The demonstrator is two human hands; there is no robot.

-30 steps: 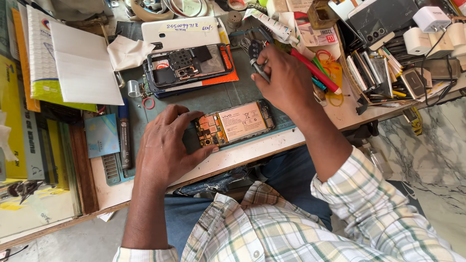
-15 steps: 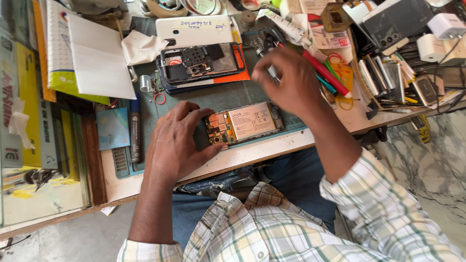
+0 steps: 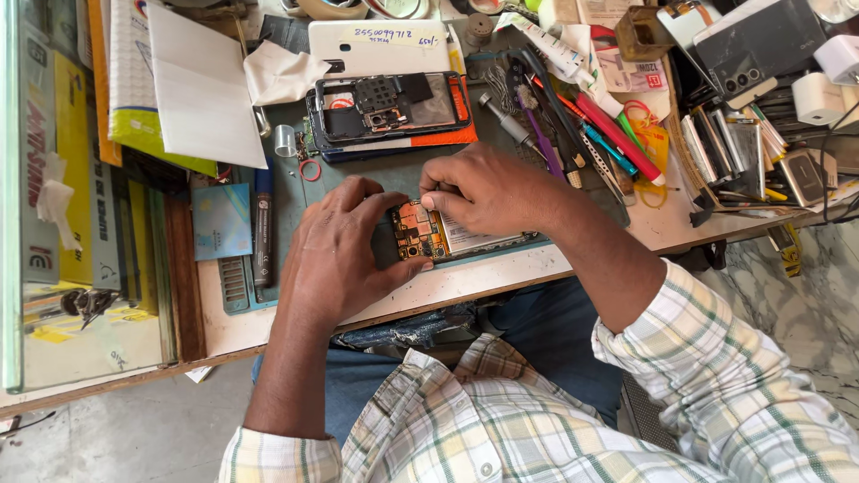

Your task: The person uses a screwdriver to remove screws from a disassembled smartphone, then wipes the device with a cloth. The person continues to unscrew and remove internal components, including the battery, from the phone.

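Note:
An opened phone (image 3: 429,234) lies on the dark work mat (image 3: 358,174) near the desk's front edge, its circuit board and pale battery showing. My left hand (image 3: 344,250) clasps the phone's left end, thumb under it. My right hand (image 3: 488,190) rests over the phone's upper middle, fingertips pinched on the board near the top edge; what they pinch is too small to tell. Beyond the hands lies a second opened phone (image 3: 389,107) with an orange frame.
A white phone back cover (image 3: 380,40) and a crumpled tissue (image 3: 282,73) lie at the far side. Screwdrivers, pens and tweezers (image 3: 582,125) crowd the right. A black marker (image 3: 262,228) and blue card (image 3: 222,219) lie left. Stacked boxes and papers (image 3: 179,80) fill the far left.
My right hand has come down from the tool pile at the upper right onto the opened phone. My left hand has stayed on the phone's left end.

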